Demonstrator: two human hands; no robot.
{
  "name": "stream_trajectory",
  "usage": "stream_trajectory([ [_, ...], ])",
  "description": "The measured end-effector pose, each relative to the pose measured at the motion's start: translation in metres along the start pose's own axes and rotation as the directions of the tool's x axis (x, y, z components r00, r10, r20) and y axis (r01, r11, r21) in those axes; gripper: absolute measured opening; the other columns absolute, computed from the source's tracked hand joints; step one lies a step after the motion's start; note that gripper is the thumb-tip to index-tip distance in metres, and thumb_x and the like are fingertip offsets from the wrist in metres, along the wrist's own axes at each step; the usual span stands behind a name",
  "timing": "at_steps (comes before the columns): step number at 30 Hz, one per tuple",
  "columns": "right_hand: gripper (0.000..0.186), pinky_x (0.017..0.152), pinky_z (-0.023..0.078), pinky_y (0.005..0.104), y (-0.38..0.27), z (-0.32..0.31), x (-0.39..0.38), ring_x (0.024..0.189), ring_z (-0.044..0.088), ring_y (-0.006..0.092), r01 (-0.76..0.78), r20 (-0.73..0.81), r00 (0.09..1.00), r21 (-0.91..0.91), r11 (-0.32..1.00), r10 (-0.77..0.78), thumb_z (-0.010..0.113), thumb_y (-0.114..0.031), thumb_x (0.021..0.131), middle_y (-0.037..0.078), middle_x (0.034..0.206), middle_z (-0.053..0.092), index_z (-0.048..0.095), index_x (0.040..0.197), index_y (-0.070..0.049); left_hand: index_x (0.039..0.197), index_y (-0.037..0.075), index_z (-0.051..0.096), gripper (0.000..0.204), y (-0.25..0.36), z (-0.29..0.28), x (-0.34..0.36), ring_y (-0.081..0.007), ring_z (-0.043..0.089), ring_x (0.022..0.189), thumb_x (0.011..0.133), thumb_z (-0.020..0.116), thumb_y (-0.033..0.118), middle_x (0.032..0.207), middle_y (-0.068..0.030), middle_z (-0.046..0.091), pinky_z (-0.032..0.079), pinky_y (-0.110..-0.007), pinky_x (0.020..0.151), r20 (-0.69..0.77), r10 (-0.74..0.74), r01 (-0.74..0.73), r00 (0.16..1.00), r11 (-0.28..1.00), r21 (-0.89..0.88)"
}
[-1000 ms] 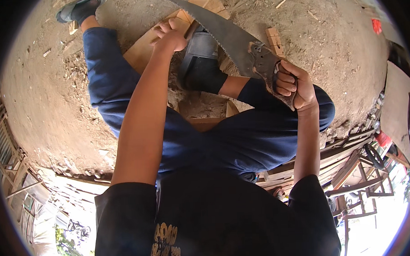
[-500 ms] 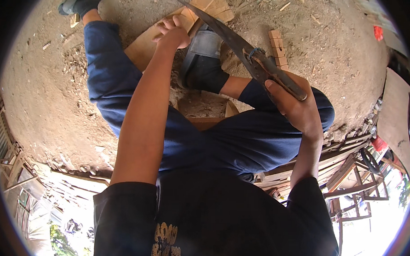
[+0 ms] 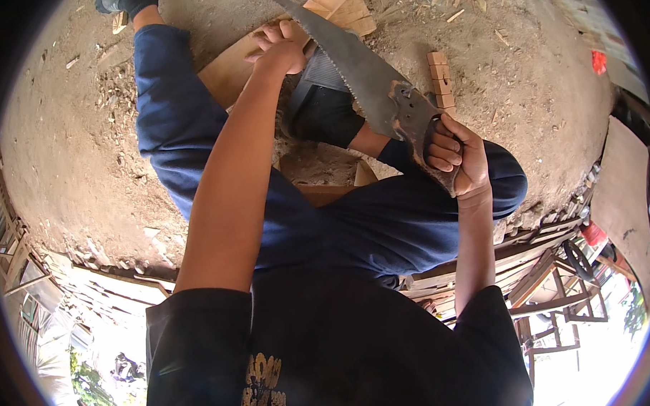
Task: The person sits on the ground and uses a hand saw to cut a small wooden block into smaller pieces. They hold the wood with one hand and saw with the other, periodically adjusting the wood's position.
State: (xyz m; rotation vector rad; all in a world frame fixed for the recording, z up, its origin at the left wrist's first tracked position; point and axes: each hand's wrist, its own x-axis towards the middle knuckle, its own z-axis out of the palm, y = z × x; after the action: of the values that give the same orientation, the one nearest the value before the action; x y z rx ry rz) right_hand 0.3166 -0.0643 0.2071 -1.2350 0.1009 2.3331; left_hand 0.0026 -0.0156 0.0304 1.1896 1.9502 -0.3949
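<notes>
In my right hand, the fingers wrap through the handle of a handsaw. Its wide, dark blade slants up and left above my sandalled foot, broad side showing and toothed edge toward the lower left. Past the foot, the blade's tip hangs over the wood; whether it touches cannot be told. My left hand grips a pale wooden board on the ground, its bent fingers apart over the surface. The board's middle is partly hidden by that hand and the blade.
Right of the saw lies a row of small notched wood blocks. Pale wood pieces lie at the far end of the board. Chips are scattered over the dirt floor. Stacked planks and a wooden frame stand behind me.
My right hand has rolled over, turning the saw from nearly edge-on to showing its broad side and teeth. The handle has dropped slightly toward me. My left hand stays on the board.
</notes>
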Motion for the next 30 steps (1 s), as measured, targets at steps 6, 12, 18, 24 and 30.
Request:
stream_trajectory([
  [6, 0.027, 0.041, 0.03, 0.0241, 0.018, 0.03, -0.008, 0.043, 0.032, 0.0054, 0.148, -0.051, 0.983, -0.354, 0.923, -0.177, 0.053, -0.02, 0.1, -0.006, 0.056, 0.033, 0.046, 0.076, -0.012, 0.158, 0.01, -0.012, 0.093, -0.001, 0.0, 0.004, -0.0514, -0.003, 0.148, 0.098, 0.051, 0.045, 0.163, -0.0253, -0.01, 0.022, -0.076, 0.108, 0.033, -0.05, 0.046, 0.998, 0.993, 0.113],
  [12, 0.021, 0.043, 0.032, 0.0243, 0.034, 0.047, -0.023, 0.045, 0.04, 0.0068, 0.193, -0.078, 0.933, -0.716, 0.671, -0.352, 0.06, -0.018, 0.095, -0.001, 0.059, 0.047, 0.056, 0.079, -0.004, 0.158, 0.009, -0.012, 0.089, 0.005, -0.008, -0.012, -0.0519, -0.001, 0.149, 0.096, 0.051, 0.021, 0.163, -0.0256, -0.009, 0.023, -0.074, 0.11, 0.005, -0.029, 0.029, 1.0, 0.999, 0.037],
  [18, 0.018, 0.046, 0.032, 0.024, 0.054, 0.06, -0.032, 0.051, 0.043, 0.0047, 0.179, -0.053, 0.908, -0.848, 0.499, -0.415, 0.064, -0.016, 0.093, -0.001, 0.061, 0.051, 0.062, 0.085, 0.0, 0.158, 0.009, -0.011, 0.092, 0.006, -0.011, -0.015, -0.052, -0.001, 0.149, 0.092, 0.052, 0.012, 0.163, -0.0258, -0.009, 0.023, -0.074, 0.11, 0.006, -0.026, 0.026, 1.0, 0.999, 0.048],
  [24, 0.018, 0.055, 0.035, 0.024, 0.065, 0.062, -0.037, 0.062, 0.043, 0.0046, 0.122, -0.062, 0.882, -0.927, 0.355, -0.466, 0.065, -0.016, 0.093, -0.003, 0.066, 0.051, 0.064, 0.089, 0.001, 0.158, 0.01, -0.012, 0.093, 0.005, -0.011, -0.016, -0.0522, -0.002, 0.148, 0.091, 0.052, 0.008, 0.163, -0.0255, -0.01, 0.022, -0.074, 0.11, 0.014, -0.029, 0.029, 0.999, 0.999, 0.034],
  [30, 0.016, 0.058, 0.036, 0.0245, 0.071, 0.078, -0.069, 0.065, 0.043, 0.0053, 0.03, -0.131, 0.881, -0.944, 0.33, -0.454, 0.066, -0.014, 0.093, -0.003, 0.069, 0.052, 0.063, 0.089, 0.002, 0.158, 0.01, -0.012, 0.093, 0.005, -0.011, -0.014, -0.052, -0.002, 0.149, 0.091, 0.052, 0.008, 0.164, -0.024, -0.01, 0.021, -0.074, 0.11, 0.035, -0.045, 0.043, 0.998, 0.997, 0.057],
])
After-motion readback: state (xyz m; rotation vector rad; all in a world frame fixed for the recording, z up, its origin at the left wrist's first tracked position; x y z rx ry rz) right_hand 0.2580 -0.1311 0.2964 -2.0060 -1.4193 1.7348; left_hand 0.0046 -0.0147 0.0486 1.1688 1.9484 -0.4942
